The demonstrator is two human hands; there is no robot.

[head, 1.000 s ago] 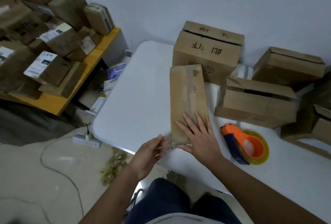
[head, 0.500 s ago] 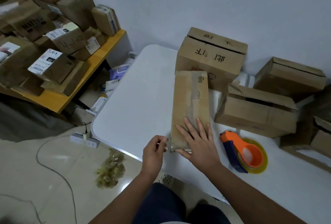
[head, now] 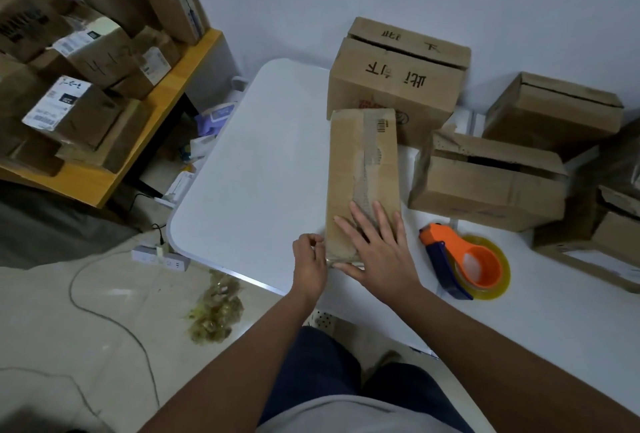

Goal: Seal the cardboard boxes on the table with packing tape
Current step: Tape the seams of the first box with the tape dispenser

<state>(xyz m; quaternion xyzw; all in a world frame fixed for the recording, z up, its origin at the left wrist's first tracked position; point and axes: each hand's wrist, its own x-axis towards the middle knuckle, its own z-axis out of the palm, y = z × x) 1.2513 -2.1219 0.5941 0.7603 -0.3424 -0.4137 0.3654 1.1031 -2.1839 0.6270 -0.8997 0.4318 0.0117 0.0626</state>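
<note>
A long narrow cardboard box (head: pixel 362 169) lies on the white table (head: pixel 256 169), with old torn tape along its top. My right hand (head: pixel 377 249) presses flat on the near end of the box, fingers spread. My left hand (head: pixel 310 259) is at the box's near left corner, its fingers curled as if pinching the clear tape at that edge. An orange and blue tape dispenser (head: pixel 464 259) with a clear tape roll lies on the table to the right of my right hand.
Three more cardboard boxes stand behind and right: a large one with writing (head: pixel 394 82), an unsealed one (head: pixel 485 186) and another by the wall (head: pixel 550 110). A wooden shelf (head: pixel 114 169) piled with parcels is at left. A power strip (head: pixel 161 257) lies on the floor.
My left hand has closed and moved in against the near left corner of the box. My right hand stays pressed on the box top. The view has shifted slightly.
</note>
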